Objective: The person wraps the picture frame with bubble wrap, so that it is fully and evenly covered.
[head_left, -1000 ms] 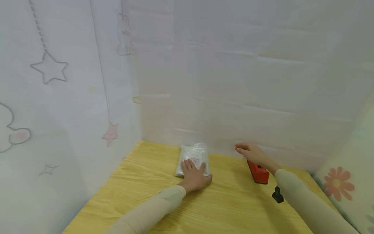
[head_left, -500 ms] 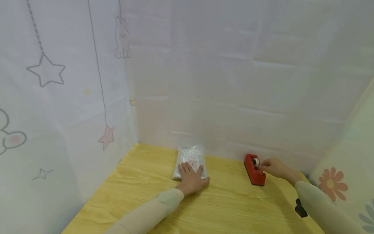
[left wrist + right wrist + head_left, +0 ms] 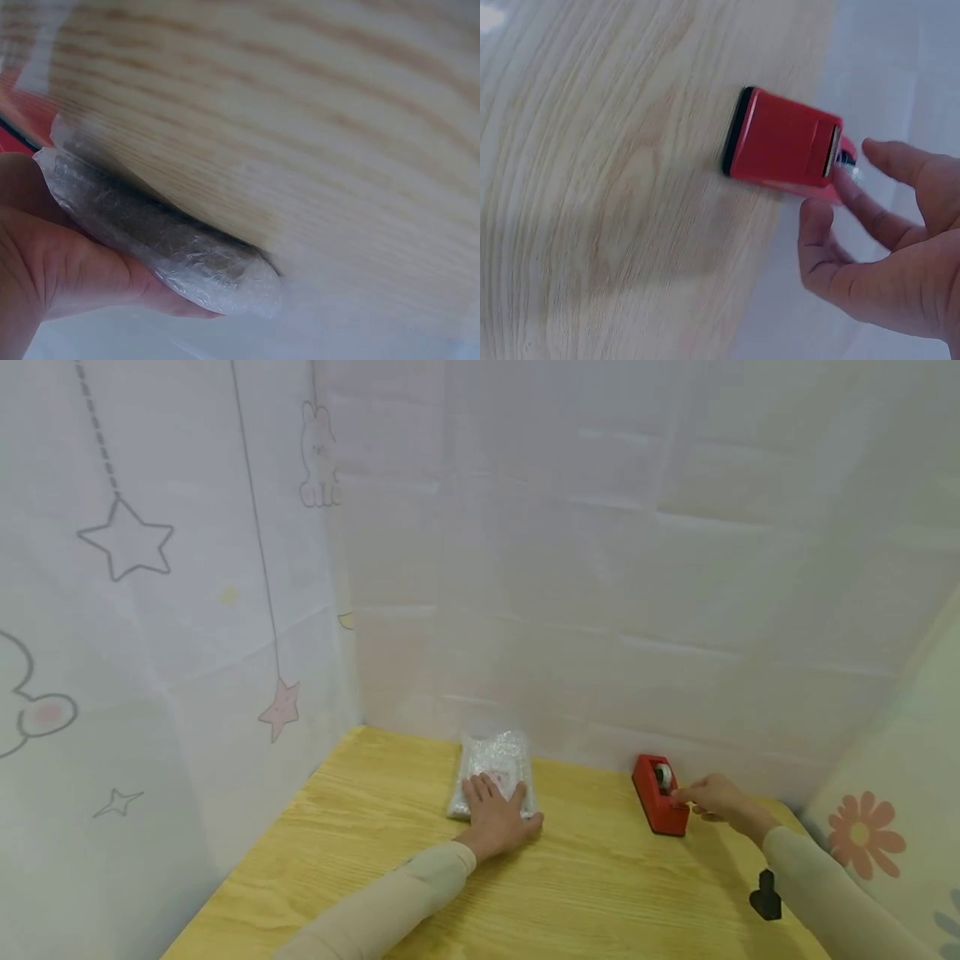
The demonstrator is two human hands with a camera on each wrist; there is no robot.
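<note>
A flat package [image 3: 480, 756] in clear bubble wrap lies on the wooden table, against the back wall. My left hand [image 3: 497, 827] rests on its near half with spread fingers; in the left wrist view the wrapped edge [image 3: 165, 232] runs alongside that hand. To the right stands a red tape dispenser [image 3: 666, 817] with a tape roll [image 3: 663, 775] in it. My right hand [image 3: 722, 797] reaches in from its right. In the right wrist view one finger extends behind the cutter, at or close to the tape, while the thumb [image 3: 816, 225] stays apart from it.
The yellow wood-grain table [image 3: 585, 877] ends at a pale fabric wall [image 3: 525, 568] close behind both objects. Fabric with printed drawings also hangs at left and right. A black piece [image 3: 766, 896] sits at the right wrist.
My right hand has moved from above the dispenser to its right side and then slightly down toward the cutter end. The left hand and the package stay in place.
</note>
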